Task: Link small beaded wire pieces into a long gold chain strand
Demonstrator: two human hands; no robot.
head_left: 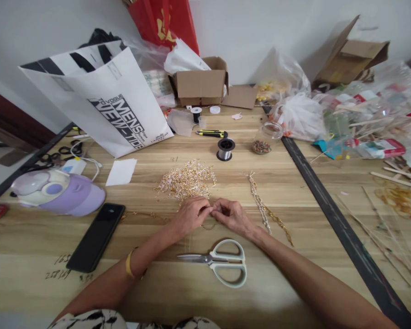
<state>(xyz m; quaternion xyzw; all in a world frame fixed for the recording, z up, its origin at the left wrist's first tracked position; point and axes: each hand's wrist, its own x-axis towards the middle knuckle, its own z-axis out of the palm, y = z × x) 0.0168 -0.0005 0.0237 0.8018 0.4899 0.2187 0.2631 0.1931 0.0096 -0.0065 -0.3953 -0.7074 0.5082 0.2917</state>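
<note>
My left hand (pixel 192 214) and my right hand (pixel 233 215) meet at the fingertips over the middle of the table. Both are closed in a pinch; what lies between the fingers is too small to make out. A thin gold chain (pixel 147 214) runs along the wood on the left towards my left hand, and a curved piece of it shows below the fingers. Just beyond my hands lies a pile of small gold and clear beads (pixel 187 179). White-handled scissors (pixel 222 262) rest closer to me. Right of my hands lie a silver and a gold beaded strand (pixel 259 201).
A wire spool (pixel 225 149), a yellow-black box cutter (pixel 211 133) and a jar of beads (pixel 262 145) stand behind the pile. On the left are a black phone (pixel 96 236), a purple device (pixel 63 192) and a white paper bag (pixel 102 100). Plastic bottles (pixel 380 148) crowd the right.
</note>
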